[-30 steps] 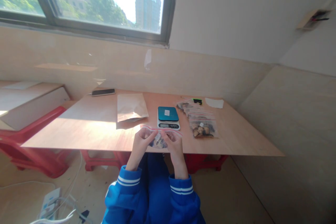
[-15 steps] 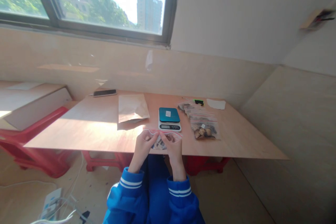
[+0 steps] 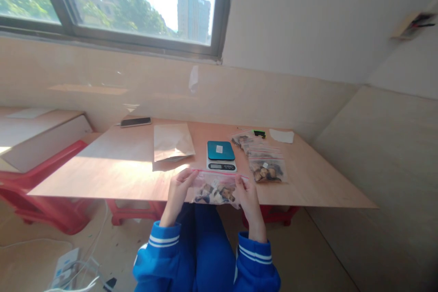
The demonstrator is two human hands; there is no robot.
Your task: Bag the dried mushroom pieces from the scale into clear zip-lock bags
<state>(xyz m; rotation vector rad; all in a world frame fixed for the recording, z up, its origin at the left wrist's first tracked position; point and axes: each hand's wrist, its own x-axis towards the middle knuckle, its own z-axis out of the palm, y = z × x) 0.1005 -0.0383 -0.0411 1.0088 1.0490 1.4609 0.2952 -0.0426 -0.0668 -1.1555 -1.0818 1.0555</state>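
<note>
Between my hands a clear zip bag [image 3: 216, 190] with a red strip along its top hangs at the table's front edge. Brown and pale dried pieces fill its lower part, and a small white label shows among them. My left hand [image 3: 180, 188] pinches the bag's top left corner. At the top right, my right hand [image 3: 247, 191] grips the other end of the strip. Just beyond the bag stands a kitchen scale [image 3: 221, 150] with a teal platform and a small display. More filled zip bags [image 3: 268, 171] lie to the right of the scale, overlapping one another.
A large paper pouch [image 3: 173, 142] lies left of the scale, with a phone [image 3: 136, 122] behind it. Toward the back right are a black and green object [image 3: 259, 133] and a white paper piece [image 3: 281, 135]. Red stools [image 3: 137, 210] stand under the table [image 3: 102, 164].
My hands have moved apart along the strip, from its middle to its two ends. The bag is now stretched wide, and more of its contents shows.
</note>
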